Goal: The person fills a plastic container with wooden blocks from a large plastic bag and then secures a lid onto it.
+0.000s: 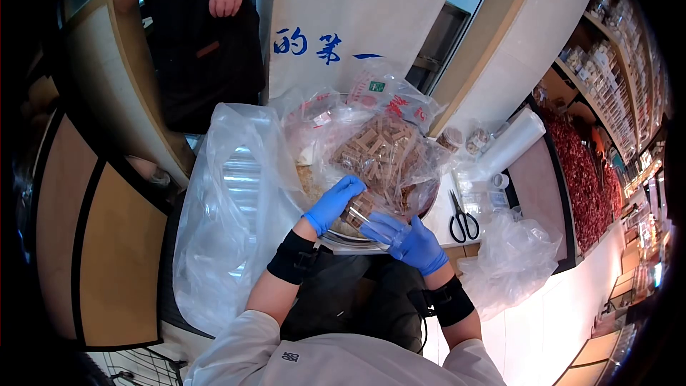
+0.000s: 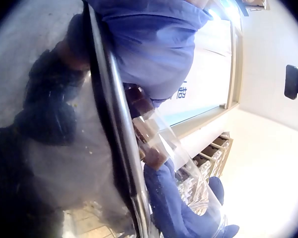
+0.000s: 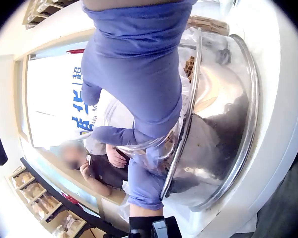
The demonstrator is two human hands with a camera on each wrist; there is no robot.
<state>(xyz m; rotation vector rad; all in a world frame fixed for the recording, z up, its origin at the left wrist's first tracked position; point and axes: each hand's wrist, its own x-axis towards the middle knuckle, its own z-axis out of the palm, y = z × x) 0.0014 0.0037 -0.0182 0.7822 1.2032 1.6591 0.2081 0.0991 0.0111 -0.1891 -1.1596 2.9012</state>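
Over the big steel bowl at the middle of the frame, the work looks partway along, to my eye. The right hand grips the clear container, just below centre, fingers bent round its rim. The left hand rests by its other end, over brown pieces; whether it pinches any, I can't tell. Some pieces are inside the container, and how full it is, I can't make out. Plenty is left: a large heap in clear plastic over the bowl. Two small tubs right of the bowl look filled, so perhaps those are done. Counting up: one container in hand, one bowl, one pair of scissors right of centre, one pale roll at upper right, one big plastic bag at left, one crumpled bag at lower right; the brown pieces are too many to count.
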